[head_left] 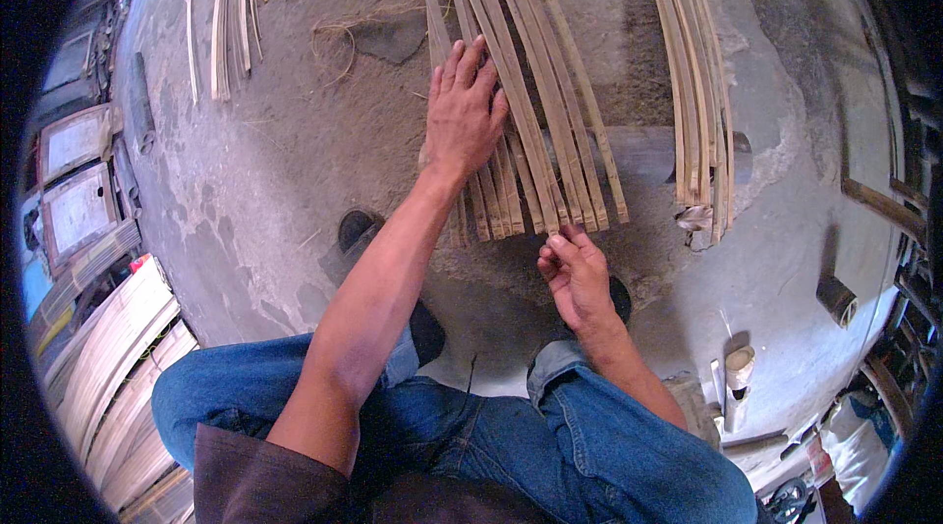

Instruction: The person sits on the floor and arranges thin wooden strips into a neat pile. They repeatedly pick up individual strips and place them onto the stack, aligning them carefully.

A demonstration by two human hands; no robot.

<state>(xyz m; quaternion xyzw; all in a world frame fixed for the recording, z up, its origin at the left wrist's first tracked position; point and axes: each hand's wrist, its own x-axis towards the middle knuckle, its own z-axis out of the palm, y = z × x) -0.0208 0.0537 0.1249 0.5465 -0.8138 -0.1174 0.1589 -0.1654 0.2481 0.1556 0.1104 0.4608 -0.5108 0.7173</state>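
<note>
A row of long bamboo strips (pixel 562 92) lies side by side in front of me, running away to the far edge of the view. Across the strips on the left rests my left hand (pixel 464 113), palm down with its fingers stretched out. My right hand (pixel 578 276) is at the near ends of the row, thumb and fingers pinching the tip of one strip (pixel 535 165). The near ends form an uneven line. Beneath the row, a grey tube (pixel 648 153) shows to the right, lying crosswise.
Another bundle of strips (pixel 693 82) rests across the tube at right. Thinner strips (pixel 234 18) lie far left. Stacked pale slats (pixel 113 357) stand by my left knee. Short tubes (pixel 739 367) and a dark hollow piece (pixel 838 300) are on the concrete floor (pixel 255 190) at right.
</note>
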